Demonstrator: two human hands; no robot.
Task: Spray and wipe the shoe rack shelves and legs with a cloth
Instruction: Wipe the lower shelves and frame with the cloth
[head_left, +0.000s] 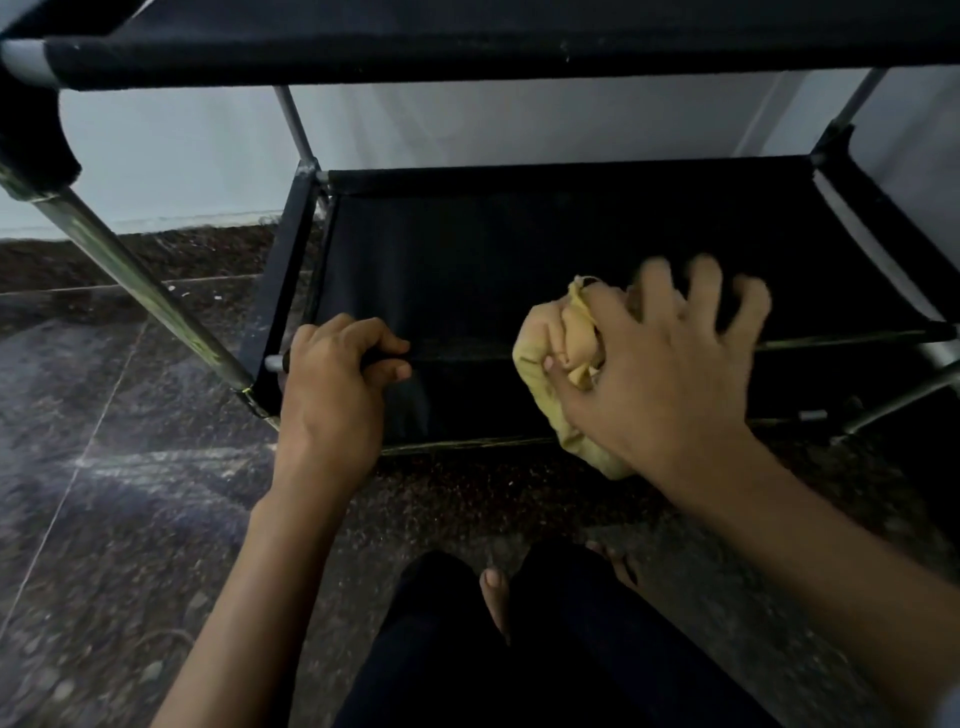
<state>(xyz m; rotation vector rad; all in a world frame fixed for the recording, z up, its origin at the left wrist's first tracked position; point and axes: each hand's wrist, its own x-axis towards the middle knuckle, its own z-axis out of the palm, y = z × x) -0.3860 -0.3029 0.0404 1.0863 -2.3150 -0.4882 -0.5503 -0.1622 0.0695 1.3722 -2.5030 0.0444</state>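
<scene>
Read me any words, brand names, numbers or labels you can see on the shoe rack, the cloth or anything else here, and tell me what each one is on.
None: no text can be read anywhere in this view.
The shoe rack: plain black fabric shelves and metal tubes, no label showing.
The yellow cloth: crumpled under the right hand, no print visible.
The left hand grips the shelf's front bar; nothing written there.
The floor: speckled stone only.

A pale wall (171, 156) meets a dark speckled stone floor (130, 519) with thin joints, dimly lit.
</scene>
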